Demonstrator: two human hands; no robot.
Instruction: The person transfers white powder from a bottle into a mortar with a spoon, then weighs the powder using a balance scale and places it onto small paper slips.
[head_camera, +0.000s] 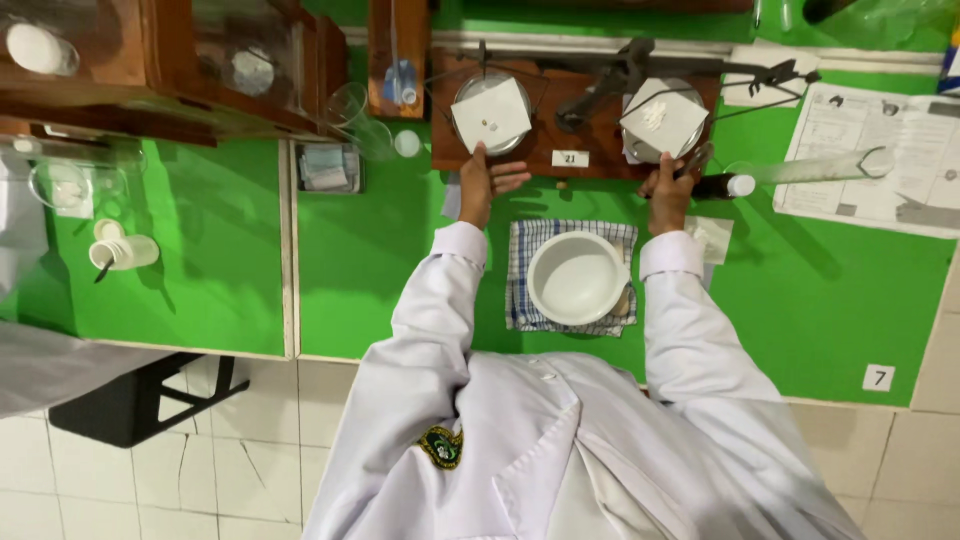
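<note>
Two pans flank the balance (590, 95): our left hand (482, 185), fingers loosely spread, touches beneath the left pan (490, 113); our right hand (668, 195) grips a spatula (693, 162) below the right pan (662, 118).

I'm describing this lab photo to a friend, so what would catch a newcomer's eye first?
Probably the bright green bench top, then the two-pan balance on its wooden base, where the left hand touches the edge near the left pan's white paper square. The right hand sits by the right pan, and a white round bowl rests on a checked cloth between the white sleeves.
</note>
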